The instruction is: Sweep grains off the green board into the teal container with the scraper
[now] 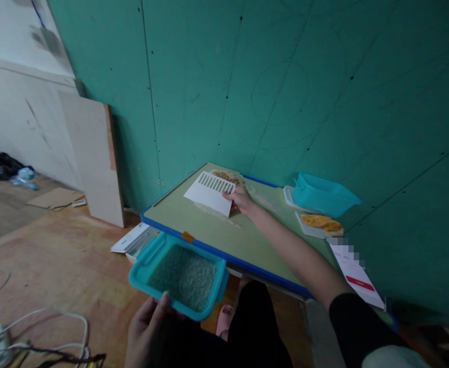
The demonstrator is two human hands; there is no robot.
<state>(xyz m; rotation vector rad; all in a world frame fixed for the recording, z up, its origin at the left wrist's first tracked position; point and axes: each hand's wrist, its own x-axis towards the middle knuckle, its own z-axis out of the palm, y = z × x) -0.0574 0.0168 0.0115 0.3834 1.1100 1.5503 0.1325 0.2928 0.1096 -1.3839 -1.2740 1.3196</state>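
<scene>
My left hand (150, 319) grips the near rim of a teal plastic container (142, 273), thumb over the edge. Pale small grains like rice (184, 276) lie in the container, held just below the table's front edge. In my right hand (242, 199) is a white slotted card (209, 197), pinched at its right end and tilted above the table. A strip of pale grains (217, 214) lies on the tabletop along the card's near edge. Behind the card's slots sits a small heap of yellowish beans (228, 177), partly hidden by it.
The green-topped table (263, 250) has blue edging and stands against a green wall (217, 76). At its right are a second teal container (324, 194), an orange-yellow cloth-like item (322, 223) and a printed sheet (357, 276). White cables (63, 313) lie on the floor at left.
</scene>
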